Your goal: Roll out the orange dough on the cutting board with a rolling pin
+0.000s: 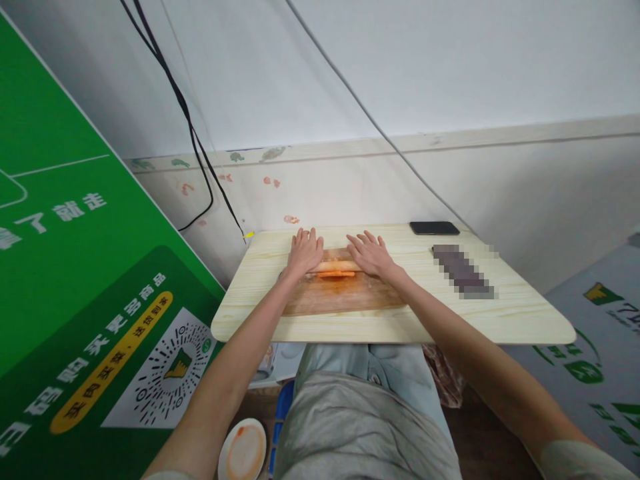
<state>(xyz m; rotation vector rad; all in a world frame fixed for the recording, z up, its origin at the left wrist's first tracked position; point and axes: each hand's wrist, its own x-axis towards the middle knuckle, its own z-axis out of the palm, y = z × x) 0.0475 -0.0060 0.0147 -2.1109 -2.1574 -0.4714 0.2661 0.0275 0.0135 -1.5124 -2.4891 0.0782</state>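
A wooden rolling pin (336, 267) lies across a brown board (345, 299) on the small pale table (500, 313). Under the pin shows a strip of orange dough (336, 274). My left hand (304, 252) lies flat on the pin's left end, fingers stretched forward. My right hand (371, 255) lies flat on its right end, fingers also stretched out. Both palms press down on the pin; neither hand wraps round it.
A black phone (434, 228) lies at the table's far right edge, with a blurred dark object (463, 270) nearer. Black cables (193, 133) hang on the wall. A green board (75, 280) leans at left. A white plate with orange residue (243, 450) sits on the floor.
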